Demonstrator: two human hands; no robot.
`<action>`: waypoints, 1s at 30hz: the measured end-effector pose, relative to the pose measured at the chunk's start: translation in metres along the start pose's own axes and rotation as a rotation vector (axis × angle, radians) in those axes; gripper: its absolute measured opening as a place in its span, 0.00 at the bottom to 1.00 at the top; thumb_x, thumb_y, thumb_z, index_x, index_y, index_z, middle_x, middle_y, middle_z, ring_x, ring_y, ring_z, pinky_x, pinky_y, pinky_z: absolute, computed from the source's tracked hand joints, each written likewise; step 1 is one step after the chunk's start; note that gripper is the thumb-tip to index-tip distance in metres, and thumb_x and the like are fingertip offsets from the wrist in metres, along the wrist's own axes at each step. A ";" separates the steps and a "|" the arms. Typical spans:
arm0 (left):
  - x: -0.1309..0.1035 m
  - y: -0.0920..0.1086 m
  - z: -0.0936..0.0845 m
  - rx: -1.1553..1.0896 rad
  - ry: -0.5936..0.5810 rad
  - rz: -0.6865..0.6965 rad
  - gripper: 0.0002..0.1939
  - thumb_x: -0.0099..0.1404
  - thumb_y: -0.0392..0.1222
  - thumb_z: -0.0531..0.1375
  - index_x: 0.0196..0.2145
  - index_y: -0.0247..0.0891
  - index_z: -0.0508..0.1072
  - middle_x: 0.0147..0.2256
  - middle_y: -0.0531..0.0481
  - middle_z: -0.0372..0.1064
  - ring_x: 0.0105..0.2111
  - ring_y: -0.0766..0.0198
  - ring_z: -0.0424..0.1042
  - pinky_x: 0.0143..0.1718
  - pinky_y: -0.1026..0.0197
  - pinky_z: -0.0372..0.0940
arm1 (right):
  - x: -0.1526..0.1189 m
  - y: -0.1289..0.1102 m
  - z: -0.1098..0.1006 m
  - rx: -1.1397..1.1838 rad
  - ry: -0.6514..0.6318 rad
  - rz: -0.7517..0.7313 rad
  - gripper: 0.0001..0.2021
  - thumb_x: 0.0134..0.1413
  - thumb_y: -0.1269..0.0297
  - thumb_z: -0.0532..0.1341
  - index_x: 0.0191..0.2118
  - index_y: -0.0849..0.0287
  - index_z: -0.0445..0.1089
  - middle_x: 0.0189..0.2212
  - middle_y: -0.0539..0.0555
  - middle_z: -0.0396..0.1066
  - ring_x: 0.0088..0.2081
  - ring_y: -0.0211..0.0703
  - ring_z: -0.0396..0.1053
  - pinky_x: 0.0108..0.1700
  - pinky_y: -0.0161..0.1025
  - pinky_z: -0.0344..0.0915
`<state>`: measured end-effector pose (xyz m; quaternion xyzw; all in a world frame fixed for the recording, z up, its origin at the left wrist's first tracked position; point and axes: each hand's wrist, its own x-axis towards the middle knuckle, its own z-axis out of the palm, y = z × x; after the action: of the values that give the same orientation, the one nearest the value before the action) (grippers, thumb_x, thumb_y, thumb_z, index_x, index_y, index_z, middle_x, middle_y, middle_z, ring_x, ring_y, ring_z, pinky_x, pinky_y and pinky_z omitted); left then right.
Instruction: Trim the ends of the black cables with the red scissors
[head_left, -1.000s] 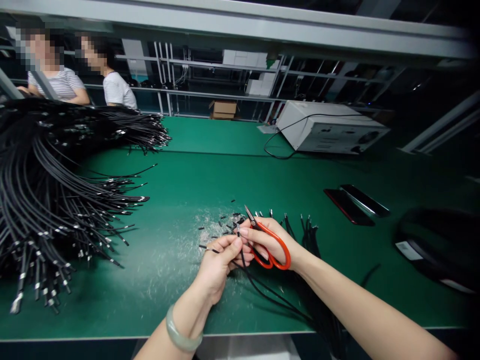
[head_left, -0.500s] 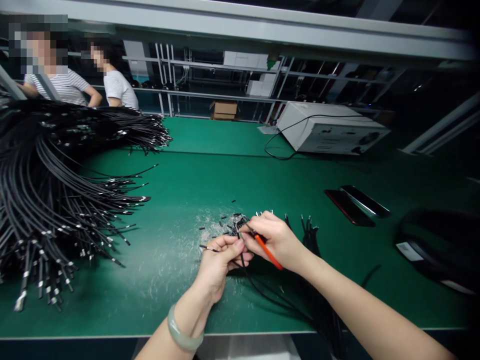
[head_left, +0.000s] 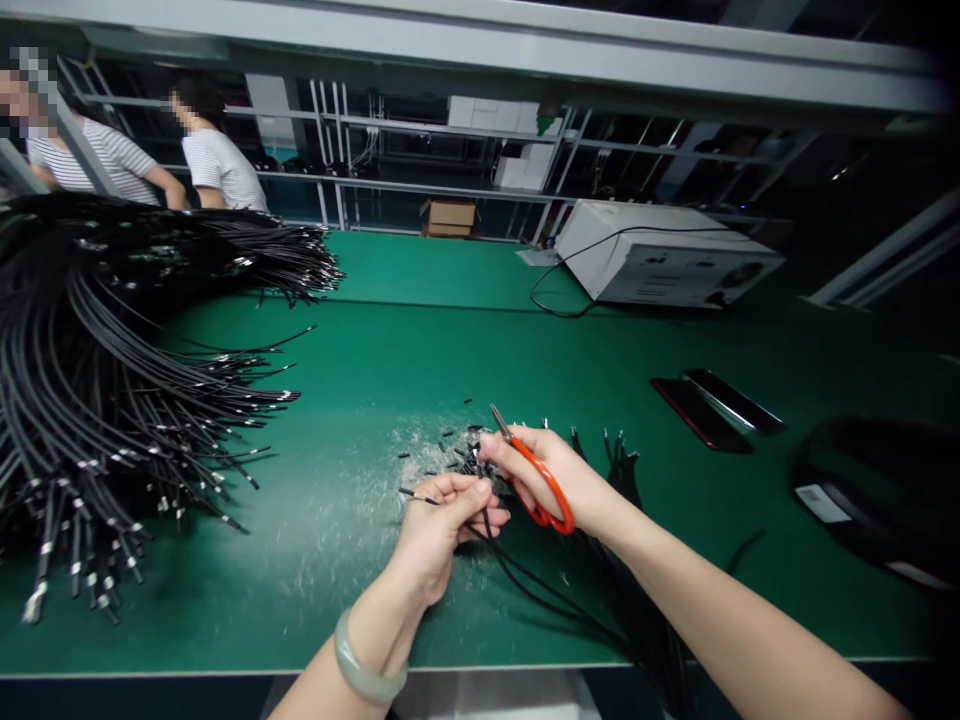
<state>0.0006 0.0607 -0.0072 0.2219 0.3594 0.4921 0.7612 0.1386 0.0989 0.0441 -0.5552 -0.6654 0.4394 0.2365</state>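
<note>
My left hand [head_left: 442, 530] pinches a black cable [head_left: 525, 580] between thumb and fingers; a cable end pokes out on its left side. My right hand [head_left: 547, 470] is closed around scissors [head_left: 551, 485] with red-orange handles, their metal blades pointing up and away from me. The right thumb and fingertip are close above the cable's tip, and what lies between them is too small to make out. Beyond my fingers, short black cut pieces [head_left: 459, 455] and pale thread scraps [head_left: 360, 520] are scattered on the green table [head_left: 420, 350].
A large heap of black cables [head_left: 135, 370] with stripped ends fills the left. More cables [head_left: 626, 490] run under my right forearm. Two phones [head_left: 705, 412], a black object with a label [head_left: 862, 500] and a white machine [head_left: 660, 255] stand right. Two people [head_left: 221, 165] are behind.
My right hand has turned the scissors, so that their blades now point upward, away from the cable, and both handle loops show. My left hand has stayed nearly still with the cable.
</note>
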 end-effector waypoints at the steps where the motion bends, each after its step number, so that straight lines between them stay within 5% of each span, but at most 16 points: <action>1: 0.000 0.000 0.000 0.000 0.008 0.003 0.15 0.47 0.43 0.69 0.27 0.31 0.71 0.24 0.47 0.72 0.24 0.63 0.73 0.26 0.65 0.67 | -0.002 -0.001 0.000 -0.032 -0.004 -0.029 0.17 0.52 0.49 0.55 0.32 0.61 0.65 0.12 0.44 0.58 0.13 0.32 0.55 0.16 0.30 0.51; 11: 0.001 -0.001 -0.001 -0.002 0.030 -0.011 0.17 0.46 0.43 0.69 0.30 0.31 0.71 0.25 0.45 0.73 0.25 0.62 0.73 0.27 0.64 0.67 | -0.004 0.000 -0.010 -0.784 0.148 -0.627 0.12 0.60 0.62 0.49 0.29 0.61 0.64 0.26 0.52 0.65 0.26 0.36 0.58 0.35 0.36 0.52; 20: 0.001 0.001 -0.001 -0.030 0.008 -0.036 0.12 0.50 0.41 0.67 0.31 0.30 0.73 0.26 0.44 0.74 0.25 0.63 0.74 0.27 0.66 0.67 | -0.007 0.020 -0.021 -1.206 0.092 -0.645 0.11 0.57 0.61 0.52 0.28 0.61 0.63 0.27 0.52 0.63 0.25 0.37 0.54 0.36 0.39 0.47; 30: 0.001 0.001 -0.001 -0.001 0.026 -0.038 0.15 0.46 0.43 0.69 0.29 0.30 0.73 0.24 0.45 0.73 0.23 0.64 0.72 0.25 0.66 0.66 | 0.001 0.008 -0.020 -1.392 0.010 -0.761 0.10 0.57 0.72 0.49 0.27 0.61 0.63 0.22 0.50 0.63 0.21 0.34 0.55 0.35 0.39 0.43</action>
<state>-0.0005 0.0615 -0.0075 0.2082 0.3731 0.4804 0.7659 0.1587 0.1064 0.0476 -0.3118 -0.9303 -0.1912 -0.0283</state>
